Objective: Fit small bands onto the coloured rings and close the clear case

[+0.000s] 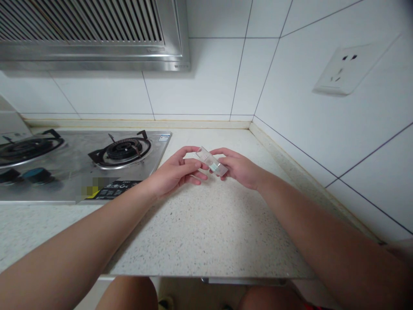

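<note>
A small clear plastic box [212, 162] is held tilted above the counter, between both hands. Something whitish and pale green shows through its wall, too small to name. My left hand [179, 171] grips the box's left side, with the index finger at its upper end and the thumb along its near side. From the right, my right hand [239, 167] holds the lower right end with its fingers closed on it. Some of the right fingertips are hidden behind the box.
A speckled counter [200, 232] lies under the hands. Left of them is a steel gas stove [151, 159] with two burners and knobs. A range hood [97, 56] hangs above. Tiled walls meet at the back right corner, with a socket [343, 69] on the right wall.
</note>
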A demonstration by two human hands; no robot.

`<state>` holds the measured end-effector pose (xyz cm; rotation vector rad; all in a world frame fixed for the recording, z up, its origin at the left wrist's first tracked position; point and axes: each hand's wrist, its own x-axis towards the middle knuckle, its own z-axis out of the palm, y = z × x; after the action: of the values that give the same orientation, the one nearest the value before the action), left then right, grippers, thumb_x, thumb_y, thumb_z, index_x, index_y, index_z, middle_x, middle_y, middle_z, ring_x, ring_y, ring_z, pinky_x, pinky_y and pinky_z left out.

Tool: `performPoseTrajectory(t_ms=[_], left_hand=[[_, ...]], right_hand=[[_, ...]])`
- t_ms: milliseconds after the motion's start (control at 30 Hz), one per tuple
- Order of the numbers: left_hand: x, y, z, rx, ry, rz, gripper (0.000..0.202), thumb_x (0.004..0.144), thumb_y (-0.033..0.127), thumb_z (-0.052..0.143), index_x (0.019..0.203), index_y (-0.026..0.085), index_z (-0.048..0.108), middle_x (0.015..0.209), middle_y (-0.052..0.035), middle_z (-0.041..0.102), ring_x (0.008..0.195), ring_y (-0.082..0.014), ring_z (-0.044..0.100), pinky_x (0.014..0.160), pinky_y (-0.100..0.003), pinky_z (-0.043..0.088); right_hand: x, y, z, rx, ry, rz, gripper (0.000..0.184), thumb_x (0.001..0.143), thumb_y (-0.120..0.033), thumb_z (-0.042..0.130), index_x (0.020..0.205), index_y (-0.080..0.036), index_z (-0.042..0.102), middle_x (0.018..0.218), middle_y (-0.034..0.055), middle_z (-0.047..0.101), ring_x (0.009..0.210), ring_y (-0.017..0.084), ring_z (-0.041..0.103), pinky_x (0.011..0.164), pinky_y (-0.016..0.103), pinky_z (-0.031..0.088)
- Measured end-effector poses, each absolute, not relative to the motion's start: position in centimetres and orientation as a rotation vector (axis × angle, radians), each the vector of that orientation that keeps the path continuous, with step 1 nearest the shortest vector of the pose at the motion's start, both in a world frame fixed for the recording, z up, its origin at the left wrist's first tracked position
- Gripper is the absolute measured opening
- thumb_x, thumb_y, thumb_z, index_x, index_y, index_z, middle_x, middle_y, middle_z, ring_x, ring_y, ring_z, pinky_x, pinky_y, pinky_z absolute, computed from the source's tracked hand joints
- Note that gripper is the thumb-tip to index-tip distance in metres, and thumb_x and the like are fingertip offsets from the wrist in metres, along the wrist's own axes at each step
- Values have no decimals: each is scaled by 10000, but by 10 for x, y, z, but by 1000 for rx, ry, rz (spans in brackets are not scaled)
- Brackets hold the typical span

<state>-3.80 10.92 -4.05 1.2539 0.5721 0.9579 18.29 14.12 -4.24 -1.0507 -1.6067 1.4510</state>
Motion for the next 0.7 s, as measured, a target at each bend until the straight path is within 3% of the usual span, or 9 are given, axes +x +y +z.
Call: performPoseTrajectory(t_ms=[133, 400, 533, 700], left_hand=[[-37, 105, -40, 1318, 546, 908, 444, 920, 158, 637, 1286, 210, 392, 1092, -128, 654, 869, -223, 693, 650, -241, 570], [-36, 104, -38, 1350, 598, 911, 435, 899, 239, 680, 1236, 222, 404, 1023, -91, 643, 873, -237, 687, 639, -260, 571], [-37, 107, -39, 1379, 738, 984, 493, 857, 331, 735, 1235, 249, 430, 970, -45, 588, 862, -245, 676, 588, -254, 558], [-39, 113, -43, 1374, 888, 1075, 463, 849, 335, 741, 1218, 229, 482, 941, -36, 573, 806, -195, 653, 614, -263, 554]], right_hand=[[184, 141, -43, -985, -1609, 1520, 397, 833, -230, 542, 1227, -232, 583, 815, 53, 615, 672, 156, 536, 505, 239, 448], [184, 143, -44, -974, -1626, 1465, 391, 855, -241, 515, 1240, -262, 580, 784, 28, 583, 633, 138, 513, 469, 218, 401], [187, 143, -43, -917, -1627, 1330, 340, 897, -299, 540, 1236, -277, 551, 852, 22, 591, 691, 136, 546, 520, 219, 426], [189, 144, -45, -847, -1696, 1274, 406, 876, -321, 635, 1247, -247, 487, 996, 40, 601, 767, 138, 580, 625, 258, 496]])
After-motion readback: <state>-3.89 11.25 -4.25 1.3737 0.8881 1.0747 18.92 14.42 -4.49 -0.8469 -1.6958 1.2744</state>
